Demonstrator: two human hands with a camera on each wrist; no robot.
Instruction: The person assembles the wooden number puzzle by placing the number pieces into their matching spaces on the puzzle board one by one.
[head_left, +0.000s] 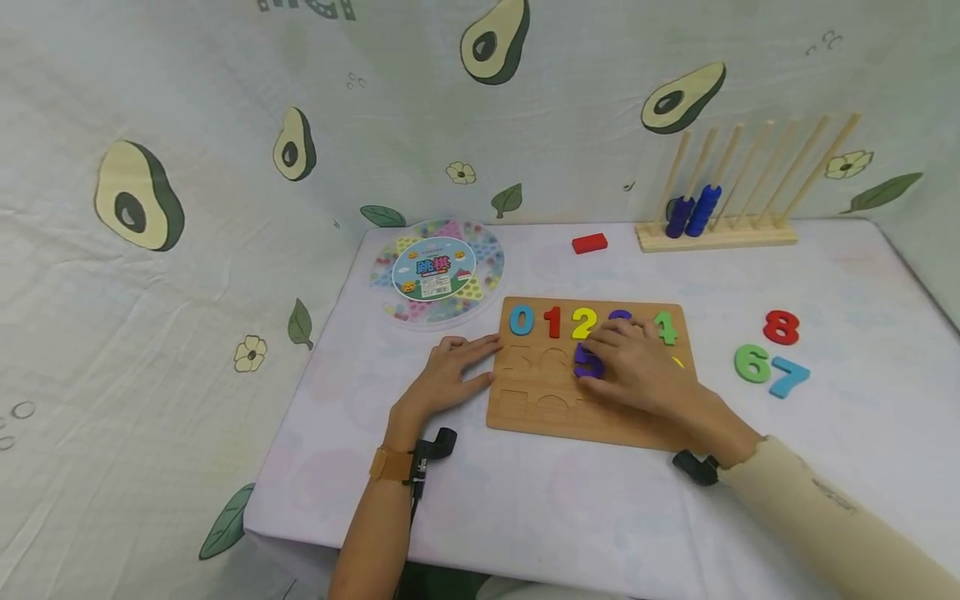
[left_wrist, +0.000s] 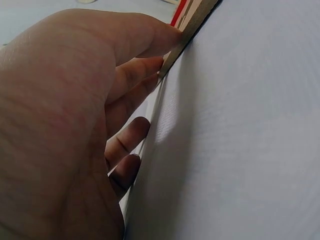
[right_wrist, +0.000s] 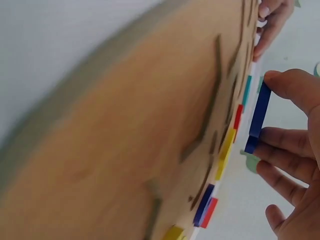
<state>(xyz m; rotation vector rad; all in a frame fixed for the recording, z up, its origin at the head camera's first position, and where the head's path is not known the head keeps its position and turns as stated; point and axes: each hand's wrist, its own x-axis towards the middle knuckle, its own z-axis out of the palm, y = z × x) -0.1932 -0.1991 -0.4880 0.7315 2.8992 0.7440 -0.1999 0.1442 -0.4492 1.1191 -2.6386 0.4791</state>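
My right hand (head_left: 637,367) is over the wooden number board (head_left: 528,421), pinching a purple number 5 (head_left: 588,367) between thumb and fingers. In the right wrist view the 5 (right_wrist: 259,112) is held on edge, apart from the board's surface. My left hand (head_left: 448,375) touches the board's left edge with extended fingertips and thumb. Along the top row sit a blue 0 (head_left: 521,320), a red 1 (head_left: 552,322), a yellow 2 (head_left: 584,322), a purple piece (head_left: 620,315) partly covered by my right hand, and a green 4 (head_left: 665,327). A yellow piece (head_left: 678,362) is mostly hidden behind that hand.
Right of the board lie a red 8 (head_left: 782,327), a green 6 (head_left: 752,363) and a blue 7 (head_left: 789,377). Behind stand a peg rack (head_left: 720,240) with blue beads and a red block (head_left: 589,243). A round game box (head_left: 435,271) is at back left.
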